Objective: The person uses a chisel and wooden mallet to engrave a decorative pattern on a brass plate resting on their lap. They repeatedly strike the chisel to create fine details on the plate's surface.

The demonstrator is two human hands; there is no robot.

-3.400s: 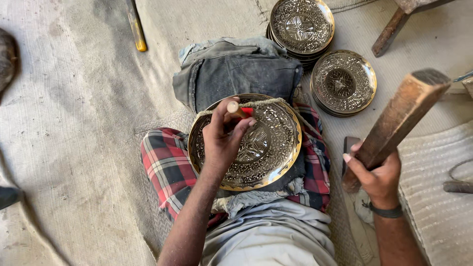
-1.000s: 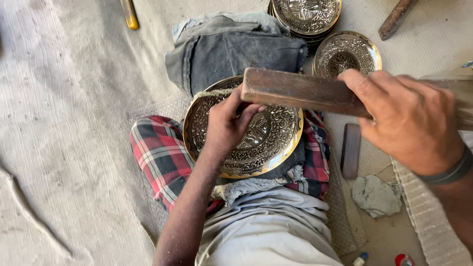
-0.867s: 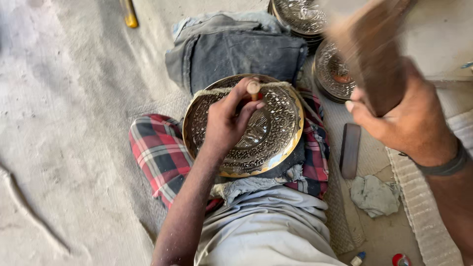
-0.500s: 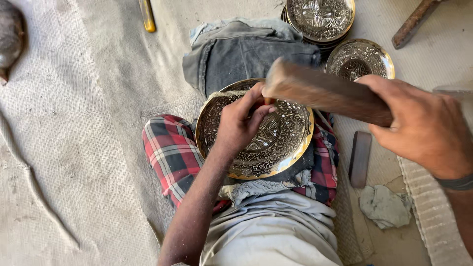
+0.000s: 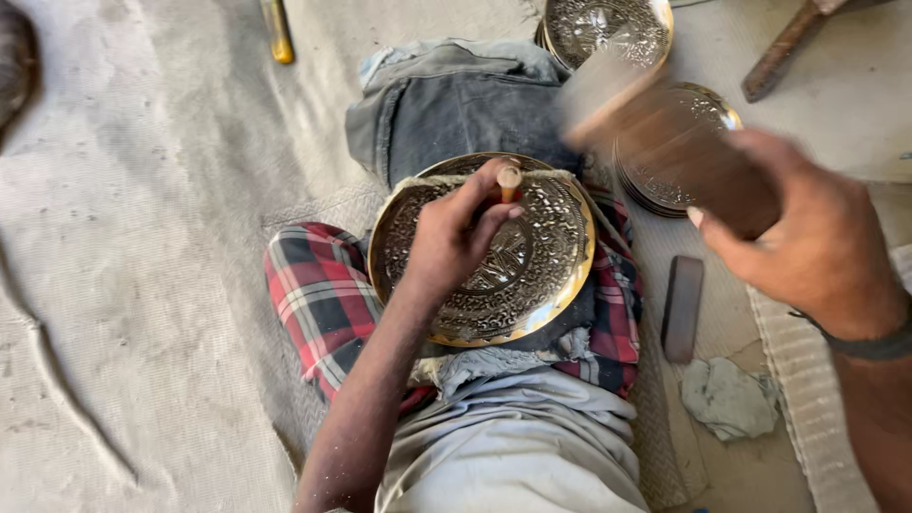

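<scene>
Three engraved brass plates are counted: one [image 5: 513,275] at the centre of the frame, one [image 5: 603,24] at the top edge, one [image 5: 684,161] at the upper right. One punch [image 5: 509,180], one wooden mallet [image 5: 665,142], one dark block [image 5: 682,309] and one crumpled rag [image 5: 727,397] are seen.

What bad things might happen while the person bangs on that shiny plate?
The wooden block in the right hand is a swinging blur, and the left hand's fingers wrap the small punch right under its top, so a miss might hit them. The brass plate rests only on the lap over checked cloth, so it could shift and spoil the pattern.
</scene>
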